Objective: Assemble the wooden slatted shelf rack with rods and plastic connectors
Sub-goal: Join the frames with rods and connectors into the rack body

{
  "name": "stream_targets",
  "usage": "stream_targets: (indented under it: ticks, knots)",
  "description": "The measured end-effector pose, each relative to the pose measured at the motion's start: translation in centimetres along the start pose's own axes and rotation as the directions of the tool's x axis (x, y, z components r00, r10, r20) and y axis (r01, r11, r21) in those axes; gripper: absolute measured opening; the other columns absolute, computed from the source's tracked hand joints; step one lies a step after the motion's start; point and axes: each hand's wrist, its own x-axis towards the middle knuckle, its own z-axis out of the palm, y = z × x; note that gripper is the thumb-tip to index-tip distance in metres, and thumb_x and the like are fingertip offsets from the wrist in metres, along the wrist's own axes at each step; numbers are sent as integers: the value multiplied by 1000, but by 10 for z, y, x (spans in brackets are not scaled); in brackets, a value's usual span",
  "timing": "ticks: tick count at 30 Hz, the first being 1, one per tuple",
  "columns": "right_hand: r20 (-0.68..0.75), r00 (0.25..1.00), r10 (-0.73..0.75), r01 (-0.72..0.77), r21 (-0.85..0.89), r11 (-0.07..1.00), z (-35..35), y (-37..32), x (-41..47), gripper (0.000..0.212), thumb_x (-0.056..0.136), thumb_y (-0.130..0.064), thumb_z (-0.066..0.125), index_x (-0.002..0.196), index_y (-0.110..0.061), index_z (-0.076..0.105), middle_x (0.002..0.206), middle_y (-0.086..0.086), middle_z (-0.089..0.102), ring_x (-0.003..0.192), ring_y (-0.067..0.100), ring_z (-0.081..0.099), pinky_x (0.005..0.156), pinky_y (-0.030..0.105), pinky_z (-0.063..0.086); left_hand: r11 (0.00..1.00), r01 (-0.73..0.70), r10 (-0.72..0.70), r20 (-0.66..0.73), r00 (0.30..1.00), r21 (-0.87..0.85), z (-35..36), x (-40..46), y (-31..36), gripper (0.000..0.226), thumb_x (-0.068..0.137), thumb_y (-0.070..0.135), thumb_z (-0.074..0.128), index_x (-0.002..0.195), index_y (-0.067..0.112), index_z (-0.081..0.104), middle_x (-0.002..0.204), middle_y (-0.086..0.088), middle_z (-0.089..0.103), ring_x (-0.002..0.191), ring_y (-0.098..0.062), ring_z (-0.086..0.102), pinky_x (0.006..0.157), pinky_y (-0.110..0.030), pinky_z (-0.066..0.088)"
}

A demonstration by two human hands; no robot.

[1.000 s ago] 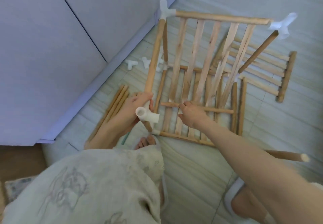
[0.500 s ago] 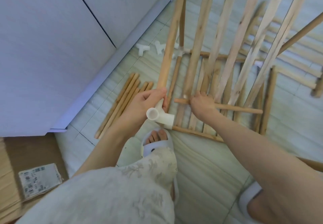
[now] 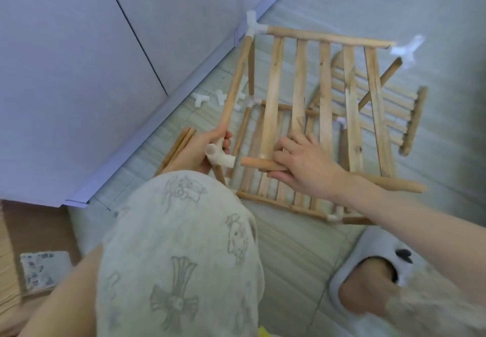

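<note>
Wooden rod point(image 3: 259, 163) in right hand point(image 3: 306, 163), near white connector point(image 3: 220, 157).

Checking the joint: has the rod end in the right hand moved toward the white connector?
Yes. The rod end now lies nearly at the connector held by the left hand.

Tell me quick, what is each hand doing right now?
Left hand: grips the side rod just above the white corner connector.
Right hand: holds the front rail of the slatted shelf panel, its end close to the connector.
</note>
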Motion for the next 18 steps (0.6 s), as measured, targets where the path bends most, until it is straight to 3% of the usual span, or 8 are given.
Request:
stream_targets:
  ticks: [3, 9, 18]
  knots:
    - [-33, 999, -1, 2, 40, 999, -13, -1, -2, 38, 90, -46, 45, 87, -12, 61, 97, 2, 56, 99, 24, 47, 86, 42, 32, 996, -35, 31, -41, 999, -85, 4, 3, -3, 28, 96, 28, 45, 76, 9, 52, 49, 6, 51, 42, -4, 45, 46, -14, 41]
    - [-4, 1000, 5, -5, 36, 999, -9, -2, 1, 30, 93, -42, 48, 84, -14, 56, 81, -8, 40, 89, 21, 51, 97, 44, 26, 985, -66, 54, -80, 995, -158, 7, 8, -10, 29, 96, 27, 46, 76, 8, 53, 48, 5, 52, 41, -4, 46, 44, -14, 41]
    - [-150, 989, 15, 0, 98, 995, 13, -4, 2, 26, 86, -36, 60, 73, -14, 56, 69, -3, 55, 69, 21, 59, 95, 52, 33, 978, -72, 50, -113, 992, -197, 13, 1, -7, 29, 96, 25, 47, 74, 8, 52, 47, 5, 50, 38, -4, 43, 42, -14, 39]
